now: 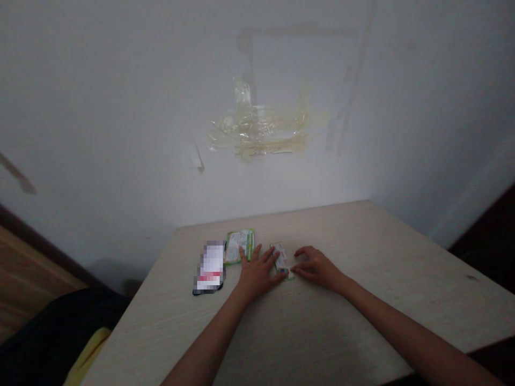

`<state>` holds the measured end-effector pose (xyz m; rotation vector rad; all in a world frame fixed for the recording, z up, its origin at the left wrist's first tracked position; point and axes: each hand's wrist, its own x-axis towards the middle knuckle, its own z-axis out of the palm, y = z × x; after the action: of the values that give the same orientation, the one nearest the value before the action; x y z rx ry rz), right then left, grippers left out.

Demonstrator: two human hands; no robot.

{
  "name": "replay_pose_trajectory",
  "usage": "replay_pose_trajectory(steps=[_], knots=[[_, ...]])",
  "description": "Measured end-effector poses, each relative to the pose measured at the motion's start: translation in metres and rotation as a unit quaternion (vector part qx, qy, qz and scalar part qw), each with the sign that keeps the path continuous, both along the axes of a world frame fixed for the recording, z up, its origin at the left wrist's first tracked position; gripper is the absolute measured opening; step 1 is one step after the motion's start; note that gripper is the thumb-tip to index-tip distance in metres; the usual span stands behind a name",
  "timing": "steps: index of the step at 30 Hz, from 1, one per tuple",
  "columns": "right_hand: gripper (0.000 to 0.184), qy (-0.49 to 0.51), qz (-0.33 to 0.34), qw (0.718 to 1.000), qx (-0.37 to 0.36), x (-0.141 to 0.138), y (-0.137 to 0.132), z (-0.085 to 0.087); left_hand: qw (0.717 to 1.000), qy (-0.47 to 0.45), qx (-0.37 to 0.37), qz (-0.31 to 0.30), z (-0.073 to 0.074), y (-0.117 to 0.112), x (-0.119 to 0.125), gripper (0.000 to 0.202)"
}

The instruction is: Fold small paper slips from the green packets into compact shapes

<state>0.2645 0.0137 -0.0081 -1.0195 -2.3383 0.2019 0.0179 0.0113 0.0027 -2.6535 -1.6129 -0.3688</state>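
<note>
My left hand (257, 271) lies flat on the pale wooden table (362, 268), fingers spread and stretched toward a small printed card (282, 260), its fingertips touching the card's left edge. My right hand (316, 265) rests on the table just right of the same card, fingers curled, with its fingertips pinching the card's near right corner. A green-bordered printed packet (238, 245) lies flat just beyond my left hand. Left of it sits a black-edged white and red object (210, 268), its face blurred out.
The table stands in a corner against a white wall with a patch of old yellowed tape (257, 131). A dark and yellow shape (86, 348) lies at the lower left beside the table's edge. Wooden panelling (24, 279) shows at the far left.
</note>
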Motion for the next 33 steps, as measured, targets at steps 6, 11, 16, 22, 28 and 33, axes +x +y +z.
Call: replay_pose_trajectory(steps=[6,11,16,22,28,33], knots=[[0.02,-0.031,-0.027,0.999,0.01,-0.003,0.008,0.001,1.0,-0.005,-0.006,0.0,0.001,0.0,0.0,0.066],[0.023,-0.053,-0.048,0.997,0.018,-0.006,0.019,0.0,1.0,0.001,-0.004,0.001,-0.001,0.0,0.0,0.066],[0.025,-0.069,-0.071,0.995,0.014,-0.011,0.027,-0.001,1.0,0.011,-0.002,0.0,-0.003,0.001,-0.001,0.066],[0.025,-0.074,-0.113,0.991,0.003,-0.018,0.034,0.002,1.0,0.005,-0.003,0.003,-0.002,0.0,0.0,0.066],[0.023,-0.075,-0.144,0.987,0.006,-0.024,0.04,0.0,1.0,0.004,-0.018,0.0,0.001,0.0,0.0,0.067],[0.025,-0.069,-0.162,0.984,0.011,-0.029,0.046,0.0,1.0,0.007,-0.015,-0.002,0.002,0.0,-0.001,0.066]])
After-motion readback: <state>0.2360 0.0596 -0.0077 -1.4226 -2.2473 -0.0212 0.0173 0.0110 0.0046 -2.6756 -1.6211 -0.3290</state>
